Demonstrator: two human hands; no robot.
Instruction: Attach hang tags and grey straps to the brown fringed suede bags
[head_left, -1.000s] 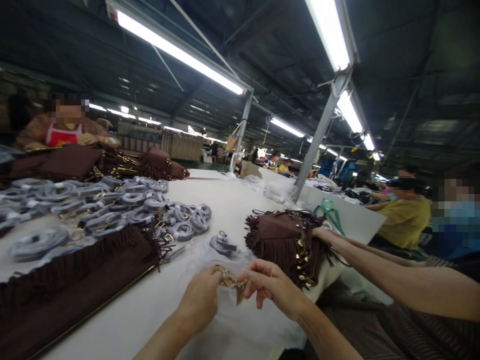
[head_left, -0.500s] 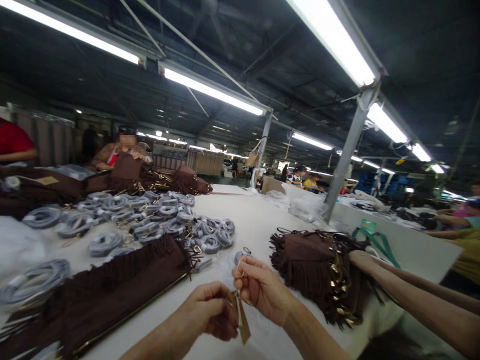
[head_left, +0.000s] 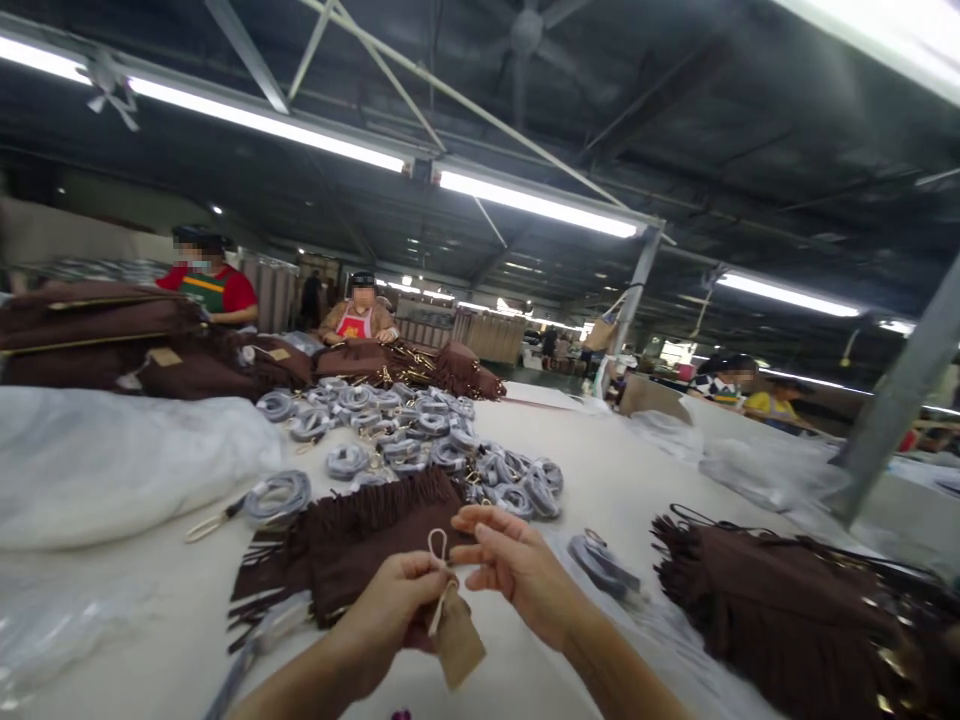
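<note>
My left hand [head_left: 409,605] pinches a tan hang tag [head_left: 459,640] by its pale string, and the string's small loop stands up above the fingertips. Beside that loop is my right hand [head_left: 514,570], its fingers spread and thumb apart, with nothing seen in it. Behind both hands lies a dark brown fringed bag [head_left: 360,550] on the white table [head_left: 592,440]. To the right of my right hand rests a bundled grey strap [head_left: 600,565] with a metal clasp.
Several coiled grey straps [head_left: 442,430] are heaped beyond the bag. More brown fringed bags [head_left: 787,600] lie at the right. Clear plastic [head_left: 135,460] covers the left side. Two people [head_left: 214,285] work across the table, and a metal post [head_left: 900,390] rises at the right.
The view has swung left. My right hand has let go of the string and opened, while my left hand still holds the tag. The other person's arms at the right are out of view.
</note>
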